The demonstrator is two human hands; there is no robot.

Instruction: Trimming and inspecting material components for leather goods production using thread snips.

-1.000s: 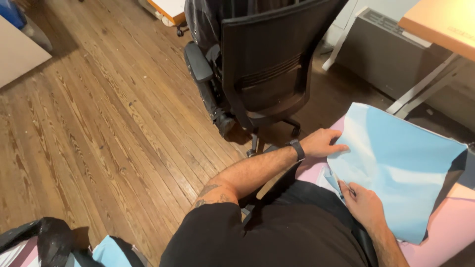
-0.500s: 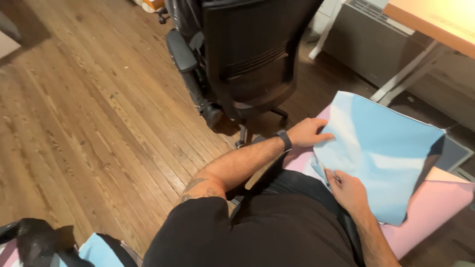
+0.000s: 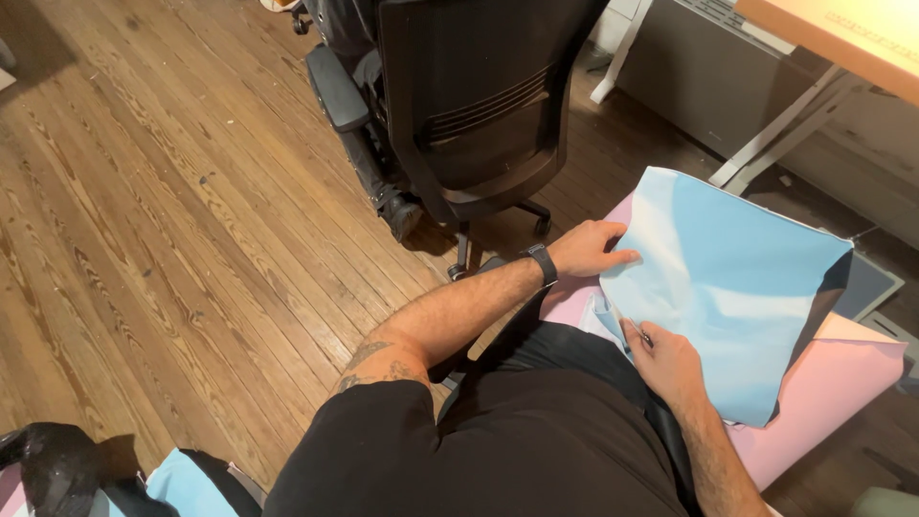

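A light blue sheet (image 3: 728, 287) lies across my lap on top of a pink sheet (image 3: 833, 383). My left hand (image 3: 589, 251), with a black band on its wrist, holds the blue sheet's left edge, fingers laid along it. My right hand (image 3: 662, 359) pinches the near edge of the same sheet where a small fold stands up. Something thin and dark shows between its fingers, but I cannot tell what it is. I sit in black clothes (image 3: 498, 440).
A black office chair (image 3: 469, 105) on wheels stands just ahead of my left arm on the wooden plank floor (image 3: 163, 220). A desk with white legs (image 3: 795, 124) stands at the far right. More blue and black cloth (image 3: 144, 479) lies at the lower left.
My head has swung, so the chair and sheets sit further left in view. Both hands stay on the blue sheet's left and near edges, with the right hand a little closer to the left.
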